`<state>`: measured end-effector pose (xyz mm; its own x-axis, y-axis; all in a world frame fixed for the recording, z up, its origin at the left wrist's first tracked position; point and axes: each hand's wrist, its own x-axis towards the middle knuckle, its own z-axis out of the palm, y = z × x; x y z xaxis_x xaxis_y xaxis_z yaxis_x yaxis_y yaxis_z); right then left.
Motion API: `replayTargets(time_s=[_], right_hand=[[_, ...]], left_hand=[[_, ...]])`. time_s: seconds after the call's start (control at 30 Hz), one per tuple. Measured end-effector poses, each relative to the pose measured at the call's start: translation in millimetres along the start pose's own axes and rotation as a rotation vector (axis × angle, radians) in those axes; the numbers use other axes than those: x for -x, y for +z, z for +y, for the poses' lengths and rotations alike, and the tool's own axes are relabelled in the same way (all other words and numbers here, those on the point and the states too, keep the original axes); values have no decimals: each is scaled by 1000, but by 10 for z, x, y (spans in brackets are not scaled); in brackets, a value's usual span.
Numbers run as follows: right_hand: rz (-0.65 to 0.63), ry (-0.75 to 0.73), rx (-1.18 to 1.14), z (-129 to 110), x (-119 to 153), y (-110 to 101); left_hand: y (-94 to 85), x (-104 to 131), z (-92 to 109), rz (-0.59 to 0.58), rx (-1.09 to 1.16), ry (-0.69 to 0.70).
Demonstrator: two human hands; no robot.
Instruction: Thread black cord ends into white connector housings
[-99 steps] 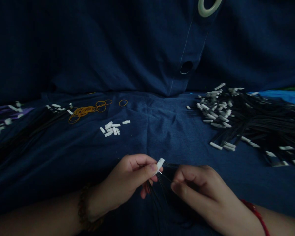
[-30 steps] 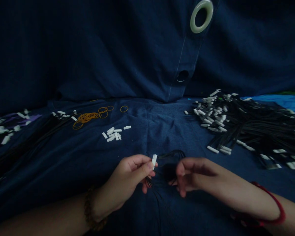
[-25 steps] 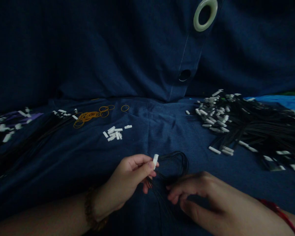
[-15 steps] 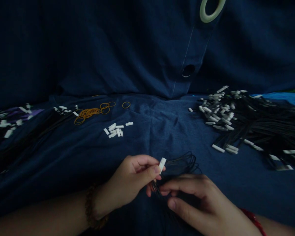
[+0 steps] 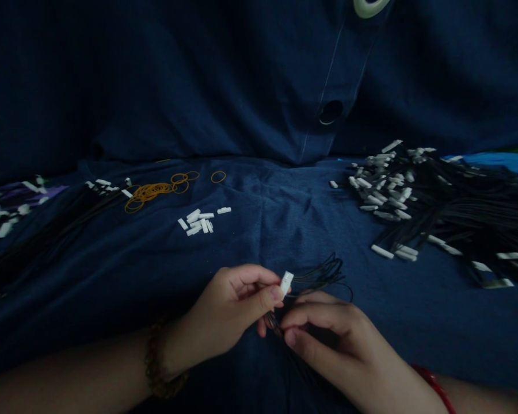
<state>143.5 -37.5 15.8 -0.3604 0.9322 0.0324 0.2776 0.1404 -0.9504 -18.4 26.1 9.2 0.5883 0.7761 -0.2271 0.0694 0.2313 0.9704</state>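
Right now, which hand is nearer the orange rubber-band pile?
Left: the left hand is below and right of the orange rubber bands in view; the right hand is farther right.

Amber rubber bands (image 5: 153,191) heaped on dark blue cloth (image 5: 259,230), one lying apart, right. Blue curtain (image 5: 198,86) behind; pale grommet ring (image 5: 371,12) cut off at top edge.

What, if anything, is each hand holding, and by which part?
The left hand holds a white connector by its near end. The right hand is at black wires below; whether it grips any cannot be told.
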Motion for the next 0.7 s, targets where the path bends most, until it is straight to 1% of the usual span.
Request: replayTargets(time_s=[0.13,0.33,0.4,0.47,0.53,0.6,0.63,0.7], right_hand=[[11,31,-44,-11,-20,-14],[-36,81,-52,56,-22,-69],[-34,144,-45,66,-21,-76],[-60,253,-81,27,-31,-91],[-81,368,-127,-66,-48,-133],[-85,434,-154,-174,-49,-212],[-113,457,-168,-214,-30,-263],[-241,515,-200,-230,71,-379]], left_hand=[[0,-1,3,-6,-9,-6],[0,-2,5,1,-7,-5],[-4,-8,-1,12,-11,-17],[-9,-12,-8,40,-11,-33],[-15,-11,-14,81,3,-55],[-19,-7,-18,105,24,-70],[-20,-4,-19,108,32,-77],[-20,1,-19,106,45,-82]])
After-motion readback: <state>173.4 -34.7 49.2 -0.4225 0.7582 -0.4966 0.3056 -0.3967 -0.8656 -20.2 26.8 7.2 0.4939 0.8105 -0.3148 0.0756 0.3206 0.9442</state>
